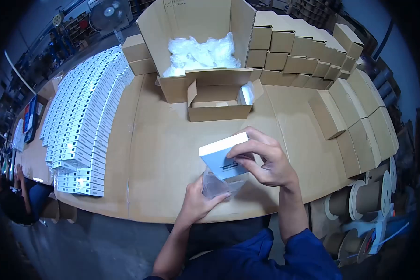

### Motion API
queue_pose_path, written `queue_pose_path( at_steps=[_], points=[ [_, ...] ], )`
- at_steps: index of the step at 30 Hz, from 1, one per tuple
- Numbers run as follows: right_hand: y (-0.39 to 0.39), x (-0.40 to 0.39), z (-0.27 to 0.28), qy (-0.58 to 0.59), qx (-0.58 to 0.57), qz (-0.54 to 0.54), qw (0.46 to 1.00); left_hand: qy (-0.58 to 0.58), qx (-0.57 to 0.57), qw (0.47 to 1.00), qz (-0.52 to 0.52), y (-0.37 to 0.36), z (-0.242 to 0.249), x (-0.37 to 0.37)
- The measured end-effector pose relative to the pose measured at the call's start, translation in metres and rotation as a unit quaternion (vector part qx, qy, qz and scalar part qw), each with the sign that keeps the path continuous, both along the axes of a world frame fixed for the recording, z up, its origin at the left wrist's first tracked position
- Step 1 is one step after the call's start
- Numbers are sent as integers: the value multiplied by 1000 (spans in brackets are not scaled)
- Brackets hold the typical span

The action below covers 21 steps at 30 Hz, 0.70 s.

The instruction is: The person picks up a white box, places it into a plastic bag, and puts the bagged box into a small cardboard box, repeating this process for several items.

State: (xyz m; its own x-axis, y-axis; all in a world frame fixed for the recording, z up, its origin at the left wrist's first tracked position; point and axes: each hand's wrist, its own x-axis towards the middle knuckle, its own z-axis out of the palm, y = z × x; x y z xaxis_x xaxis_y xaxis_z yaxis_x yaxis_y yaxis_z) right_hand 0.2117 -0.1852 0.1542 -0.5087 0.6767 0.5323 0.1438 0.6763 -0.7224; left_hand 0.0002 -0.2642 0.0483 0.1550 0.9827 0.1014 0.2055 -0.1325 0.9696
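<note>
My right hand (261, 158) grips a small white box (221, 156) by its right side, its fingers closed on the upper edge. Dark print shows on the box's face, too small to read. Below it, my left hand (198, 198) is closed around a clear plastic bag (215, 185), and the bottom of the box sits at the bag's mouth. Beyond my hands stands an open carton (219, 113), with a white plastic-wrapped item (245, 94) at its right end.
A large box (175, 91) holds clear plastic bags (200, 53). Stacked white boxes (86, 121) cover the left side. Brown cartons (303, 44) are piled at back right, more cartons (359, 121) at right. Cable spools (371, 196) stand beside the table; another person (21, 196) sits far left.
</note>
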Motion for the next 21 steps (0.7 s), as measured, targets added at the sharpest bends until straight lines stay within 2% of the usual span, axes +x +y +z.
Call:
queue_pose_path(
  at_steps=[2,3,9,12,14,15,17,21],
  points=[
    [-1,-6,0,1,-15,3,1000,-11,1,1000,20,0,-5,0],
    [-4,-11,-4,14,-58,-4,998,-17,1,999,31,0,-7,0],
    [0,-16,-25,54,-115,41,991,-133,-65,989,-1,2,-13,-10],
    [1,-15,-36,47,-169,47,983,-153,-25,988,-13,-1,-9,-11],
    [0,-17,-42,46,-189,45,980,-267,-58,962,-16,1,-23,-16],
    [-1,-17,-46,59,-209,45,975,-323,-75,943,-17,1,-27,-17],
    [-6,-19,-55,84,-248,47,964,-311,-84,947,7,0,-31,-15],
    [-12,-20,-86,240,-296,0,925,-356,-81,929,65,0,-38,-7]
  ],
)
